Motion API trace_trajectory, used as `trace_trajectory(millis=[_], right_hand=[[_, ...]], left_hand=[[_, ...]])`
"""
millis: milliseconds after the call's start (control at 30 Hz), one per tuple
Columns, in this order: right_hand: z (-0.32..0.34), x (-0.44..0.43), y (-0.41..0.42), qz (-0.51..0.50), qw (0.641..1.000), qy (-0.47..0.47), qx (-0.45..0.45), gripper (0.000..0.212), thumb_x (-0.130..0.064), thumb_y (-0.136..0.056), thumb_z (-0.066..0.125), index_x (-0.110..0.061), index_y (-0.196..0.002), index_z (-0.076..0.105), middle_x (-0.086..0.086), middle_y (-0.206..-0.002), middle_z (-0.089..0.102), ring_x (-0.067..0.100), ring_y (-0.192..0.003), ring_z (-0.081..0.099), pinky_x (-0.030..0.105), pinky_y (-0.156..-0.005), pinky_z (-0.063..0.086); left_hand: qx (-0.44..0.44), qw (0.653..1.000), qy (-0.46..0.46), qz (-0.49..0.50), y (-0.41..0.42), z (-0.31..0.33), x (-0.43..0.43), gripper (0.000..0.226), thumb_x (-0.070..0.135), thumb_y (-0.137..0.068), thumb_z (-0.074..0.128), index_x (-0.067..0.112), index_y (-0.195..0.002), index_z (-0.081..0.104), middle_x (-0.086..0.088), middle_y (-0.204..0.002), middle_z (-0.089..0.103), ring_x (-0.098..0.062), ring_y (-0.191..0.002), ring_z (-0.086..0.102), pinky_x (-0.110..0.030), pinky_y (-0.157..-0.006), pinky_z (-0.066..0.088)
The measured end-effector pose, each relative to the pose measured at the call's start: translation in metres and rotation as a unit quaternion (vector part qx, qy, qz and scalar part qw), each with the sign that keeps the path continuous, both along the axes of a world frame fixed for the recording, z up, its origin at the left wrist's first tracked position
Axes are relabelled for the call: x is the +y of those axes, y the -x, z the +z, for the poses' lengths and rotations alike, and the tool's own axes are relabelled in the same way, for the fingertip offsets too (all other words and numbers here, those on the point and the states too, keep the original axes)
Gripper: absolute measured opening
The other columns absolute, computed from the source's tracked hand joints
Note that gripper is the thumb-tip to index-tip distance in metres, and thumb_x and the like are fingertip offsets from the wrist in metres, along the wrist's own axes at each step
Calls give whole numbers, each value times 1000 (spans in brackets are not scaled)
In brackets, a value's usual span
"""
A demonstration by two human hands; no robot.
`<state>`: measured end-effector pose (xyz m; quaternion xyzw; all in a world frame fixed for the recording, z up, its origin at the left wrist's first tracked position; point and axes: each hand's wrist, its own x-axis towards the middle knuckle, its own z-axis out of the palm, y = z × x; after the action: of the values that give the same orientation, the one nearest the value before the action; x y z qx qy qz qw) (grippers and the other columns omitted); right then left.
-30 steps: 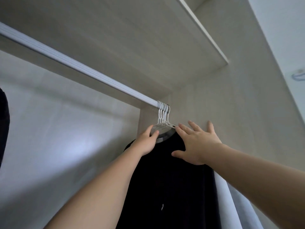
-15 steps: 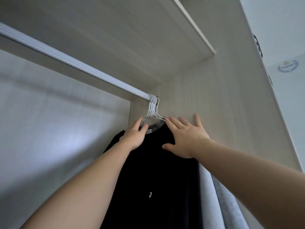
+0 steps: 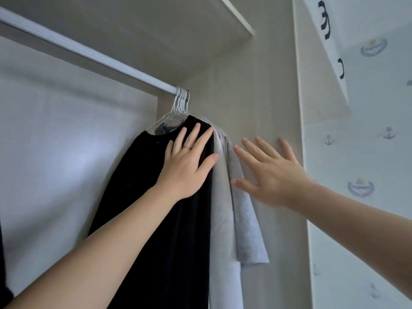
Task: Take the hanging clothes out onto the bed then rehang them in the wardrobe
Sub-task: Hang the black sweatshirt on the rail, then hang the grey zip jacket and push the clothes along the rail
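The clothes hang bunched at the right end of the rail, which runs in from 10 o'clock and stops just short of the wardrobe side panel. A cluster of white hangers hooks over that last stretch, pressed close together. The black garment is outermost, dropping toward 6 o'clock; the pale grey garments lie at its 3 o'clock, squeezed between it and the panel.

The left hand is released, its fingers straight and flat on the black garment's shoulder, fingertips pointing to 1 o'clock at the seam where black meets grey. A ring shows on one finger. The right hand is also released, fingers spread wide in front of the panel, thumb beside the grey sleeve edge; whether the palm touches the panel cannot be told.

Toward 9 o'clock the rail is bare, with open room before the back wall. The shelf edge sits overhead at 12 o'clock. Anchor-print wallpaper fills 3 o'clock.
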<state>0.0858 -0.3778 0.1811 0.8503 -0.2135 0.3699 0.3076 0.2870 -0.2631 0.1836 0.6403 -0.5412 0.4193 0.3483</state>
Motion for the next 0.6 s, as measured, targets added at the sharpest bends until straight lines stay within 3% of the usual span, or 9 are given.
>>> trace_trajectory(millis=[167, 433, 600], right_hand=[[-77, -2, 88, 15, 1000, 20, -12, 78, -72, -91, 20, -29, -155, 24, -4, -162, 21, 25, -151, 11, 64, -116, 1], [-207, -26, 235, -59, 994, -88, 34, 79, -70, -93, 22, -29, -157, 2, -6, -165, 4, 24, -152, -3, 64, -116, -2], [-285, -39, 333, -141, 971, -187, 51, 79, -72, -93, 19, -30, -157, -1, -7, -165, 1, 23, -152, -7, 64, -116, -4]], left_hand=[[-42, 997, -34, -55, 80, -71, 0, 67, 66, -94, 22, 45, -156, 7, 12, -167, -4, -16, -153, -13, -48, -120, -4], [-2, 986, -115, -122, 214, -206, -51, 65, 65, -98, 23, 42, -157, 7, 10, -168, -4, -21, -154, -10, -61, -120, 3], [33, 960, -199, -192, 305, -294, -95, 66, 66, -98, 19, 41, -158, 7, 12, -167, -8, -19, -153, -14, -57, -121, -2]])
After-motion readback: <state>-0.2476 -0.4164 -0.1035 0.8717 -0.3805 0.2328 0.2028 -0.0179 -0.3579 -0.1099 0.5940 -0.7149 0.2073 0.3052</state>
